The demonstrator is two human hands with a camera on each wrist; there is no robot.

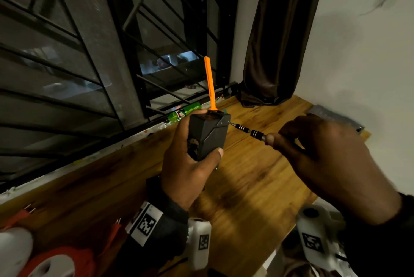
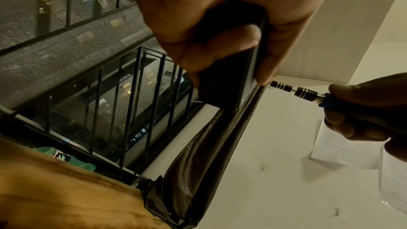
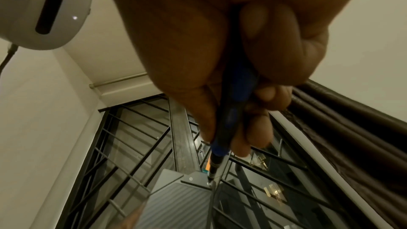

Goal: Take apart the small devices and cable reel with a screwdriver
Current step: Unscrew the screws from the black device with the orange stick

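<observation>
Unscrewing step: left hand (image 1: 186, 160) clasping black device (image 1: 207, 135); right hand (image 1: 331, 153) gripping screwdriver (image 1: 248, 130) (tip at corner screw). Next: steady turning.

We seem to be in a room of a home, at a wooden bench (image 1: 257, 178) pushed into a corner under a window (image 1: 67, 57). The window has dark metal bars, and behind them we see lit buildings at night. Right of the window hangs a brown curtain (image 1: 280, 30), its hem bunched on the bench. Right of the curtain, a plain white wall (image 1: 369, 64) carries taped paper sheets (image 2: 343, 145). On the sill below the window lies a green soda bottle (image 1: 184, 112).
</observation>
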